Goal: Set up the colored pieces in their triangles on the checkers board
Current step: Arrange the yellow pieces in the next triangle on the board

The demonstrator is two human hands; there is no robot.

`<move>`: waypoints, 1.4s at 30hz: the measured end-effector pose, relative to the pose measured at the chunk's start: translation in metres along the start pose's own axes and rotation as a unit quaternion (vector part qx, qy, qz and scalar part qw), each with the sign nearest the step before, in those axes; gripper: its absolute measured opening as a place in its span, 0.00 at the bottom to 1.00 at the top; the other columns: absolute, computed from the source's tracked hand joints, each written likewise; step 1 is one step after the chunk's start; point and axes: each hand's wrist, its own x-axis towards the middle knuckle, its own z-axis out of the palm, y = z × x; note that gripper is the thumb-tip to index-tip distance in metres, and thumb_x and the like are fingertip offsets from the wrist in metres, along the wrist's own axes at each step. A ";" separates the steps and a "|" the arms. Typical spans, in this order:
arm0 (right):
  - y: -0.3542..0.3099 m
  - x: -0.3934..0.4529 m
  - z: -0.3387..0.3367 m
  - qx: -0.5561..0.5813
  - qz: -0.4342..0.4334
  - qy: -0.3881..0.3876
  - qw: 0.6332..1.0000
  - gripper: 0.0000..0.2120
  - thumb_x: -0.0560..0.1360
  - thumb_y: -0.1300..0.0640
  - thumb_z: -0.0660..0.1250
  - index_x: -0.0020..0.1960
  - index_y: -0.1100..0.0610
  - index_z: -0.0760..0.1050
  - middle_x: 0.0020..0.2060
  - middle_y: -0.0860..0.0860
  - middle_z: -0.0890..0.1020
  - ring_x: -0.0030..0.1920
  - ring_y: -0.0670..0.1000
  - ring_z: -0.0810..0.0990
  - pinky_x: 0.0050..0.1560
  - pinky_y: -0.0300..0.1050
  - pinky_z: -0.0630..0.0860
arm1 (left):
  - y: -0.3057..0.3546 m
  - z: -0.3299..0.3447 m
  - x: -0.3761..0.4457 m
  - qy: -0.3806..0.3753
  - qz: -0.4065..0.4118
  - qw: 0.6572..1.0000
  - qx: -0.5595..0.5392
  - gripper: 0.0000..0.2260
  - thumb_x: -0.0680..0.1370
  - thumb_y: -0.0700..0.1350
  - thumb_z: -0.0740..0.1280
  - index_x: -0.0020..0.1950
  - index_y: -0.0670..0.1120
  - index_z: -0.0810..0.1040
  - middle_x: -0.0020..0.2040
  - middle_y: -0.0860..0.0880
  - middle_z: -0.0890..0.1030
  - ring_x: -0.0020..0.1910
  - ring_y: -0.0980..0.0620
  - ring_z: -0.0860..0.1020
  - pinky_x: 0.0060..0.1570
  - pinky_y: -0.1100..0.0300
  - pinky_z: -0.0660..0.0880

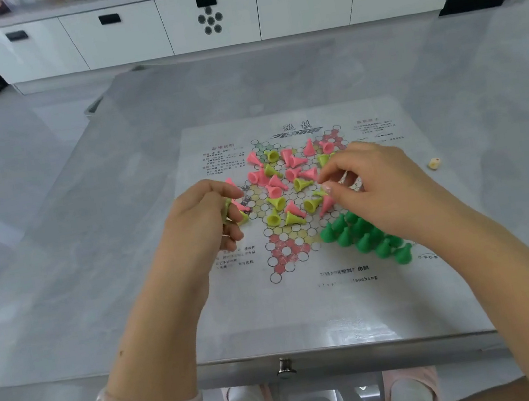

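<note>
A paper checkers board [319, 295] lies on the grey table. Several dark green pieces [362, 236] stand upright in its lower-right triangle. Pink pieces [262, 176] and yellow-green pieces [302, 184] lie scattered and tipped over the board's middle and top. My left hand [203, 217] is curled at the board's left edge, holding a few pink and yellow-green pieces. My right hand [370, 180] hovers over the board's right middle, its fingertips pinching at a pink piece [326, 204] among the loose ones.
A small pale die [434, 163] rests on the table right of the board. The table's front edge has a metal knob [284, 367]. A white cabinet [210, 18] stands across the grey floor.
</note>
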 end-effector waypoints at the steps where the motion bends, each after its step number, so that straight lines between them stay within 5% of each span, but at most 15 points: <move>1: -0.004 0.003 0.002 -0.003 -0.006 0.002 1.000 0.07 0.74 0.57 0.63 0.50 0.52 0.77 0.43 0.44 0.74 0.44 0.45 0.74 0.43 0.38 0.71 | 0.000 -0.001 0.000 -0.001 -0.004 1.000 -0.014 0.16 0.72 0.32 0.52 0.38 0.45 0.77 0.29 0.49 0.73 0.23 0.55 0.70 0.23 0.65 0.68; 6: -0.019 0.019 0.013 -0.040 -0.026 -0.006 0.999 0.07 0.74 0.58 0.63 0.50 0.52 0.77 0.44 0.46 0.74 0.46 0.46 0.72 0.47 0.42 0.72 | 0.001 -0.008 0.000 -0.008 -0.038 0.995 -0.092 0.11 0.74 0.36 0.55 0.37 0.44 0.75 0.27 0.49 0.71 0.23 0.54 0.70 0.22 0.65 0.68; 14: -0.030 0.024 0.035 -0.128 -0.070 -0.128 0.981 0.08 0.72 0.57 0.66 0.51 0.51 0.75 0.34 0.40 0.64 0.44 0.45 0.67 0.43 0.40 0.64 | -0.007 -0.026 0.005 0.020 -0.013 0.983 -0.184 0.09 0.78 0.36 0.57 0.41 0.44 0.73 0.24 0.51 0.71 0.22 0.55 0.71 0.23 0.66 0.70; 21: -0.039 0.023 0.046 -0.128 -0.059 -0.131 0.981 0.16 0.73 0.58 0.64 0.60 0.50 0.71 0.53 0.49 0.74 0.52 0.51 0.74 0.50 0.47 0.74 | -0.007 -0.030 0.006 0.026 -0.021 0.969 -0.245 0.10 0.77 0.36 0.56 0.43 0.43 0.75 0.24 0.51 0.75 0.22 0.55 0.73 0.24 0.66 0.72; 29: -0.047 0.028 0.066 -0.132 -0.095 -0.109 0.981 0.09 0.76 0.61 0.60 0.54 0.54 0.73 0.47 0.50 0.74 0.48 0.52 0.74 0.40 0.43 0.66 | -0.009 -0.024 0.009 0.008 -0.071 0.943 -0.325 0.08 0.77 0.36 0.57 0.44 0.40 0.75 0.28 0.47 0.78 0.26 0.53 0.77 0.27 0.65 0.76; 35: -0.062 0.031 0.045 0.043 -0.113 -0.010 0.993 0.04 0.73 0.57 0.65 0.48 0.54 0.76 0.36 0.42 0.71 0.37 0.41 0.69 0.40 0.40 0.68 | -0.011 -0.015 0.009 -0.002 -0.130 0.900 -0.416 0.06 0.76 0.35 0.58 0.44 0.37 0.75 0.39 0.40 0.78 0.36 0.46 0.80 0.35 0.60 0.80; 39: -0.081 0.023 0.039 0.103 -0.147 -0.066 0.982 0.11 0.71 0.56 0.68 0.54 0.51 0.77 0.43 0.46 0.76 0.40 0.42 0.72 0.43 0.38 0.70 | -0.010 -0.009 0.006 -0.091 -0.158 0.868 -0.462 0.11 0.78 0.40 0.53 0.41 0.39 0.72 0.34 0.43 0.78 0.33 0.48 0.80 0.38 0.57 0.79; 42: -0.080 0.020 0.037 0.132 -0.126 -0.064 0.981 0.14 0.73 0.53 0.66 0.59 0.50 0.75 0.48 0.46 0.76 0.43 0.42 0.75 0.43 0.33 0.71 | -0.011 -0.010 0.007 -0.089 -0.200 0.832 -0.510 0.13 0.79 0.41 0.51 0.45 0.37 0.74 0.39 0.42 0.79 0.36 0.46 0.81 0.37 0.57 0.79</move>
